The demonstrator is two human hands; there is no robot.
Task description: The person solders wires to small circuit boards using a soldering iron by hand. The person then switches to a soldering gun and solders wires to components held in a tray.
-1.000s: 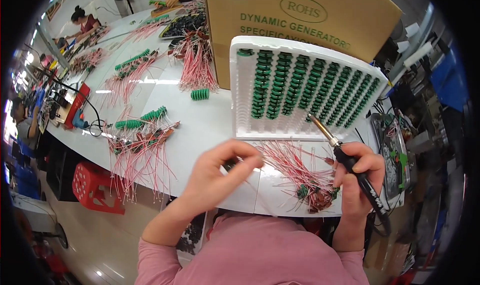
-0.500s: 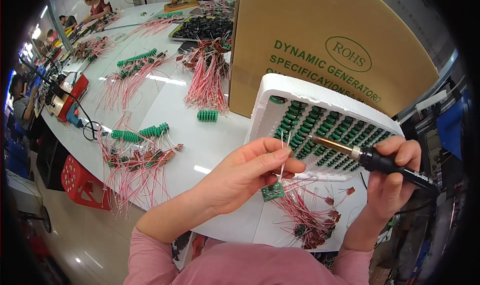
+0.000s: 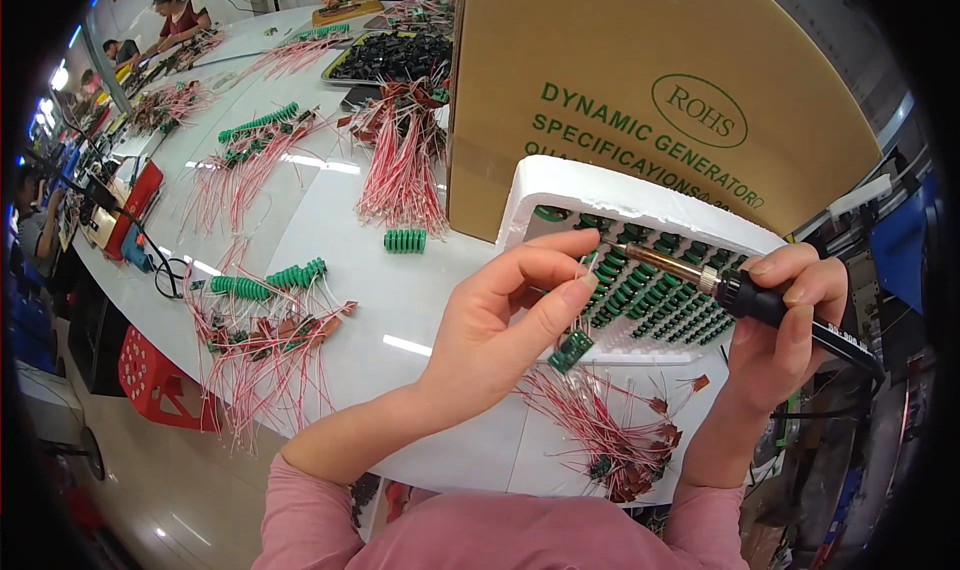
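Standing on the floor past the left edge of the white table (image 3: 375, 310), a red stool (image 3: 150, 380) sits near a spread of red-and-white wires (image 3: 265, 370) reaching that edge. Rightward, tabletop stretches toward a short green stack (image 3: 405, 241) and the left hand (image 3: 505, 315). Its thumb and fingers pinch pale wires (image 3: 592, 266); a small green circuit board (image 3: 572, 352) hangs just below. Another wire bundle (image 3: 600, 425) lies by the near edge. Beyond, a foam tray (image 3: 620, 185) of green parts tilts before a cardboard box (image 3: 600, 50), close behind the hands. At right, the right hand (image 3: 785, 320) has its fingers wrapped around a soldering iron (image 3: 765, 303), tip near the left fingertips; I cannot tell whether they touch.
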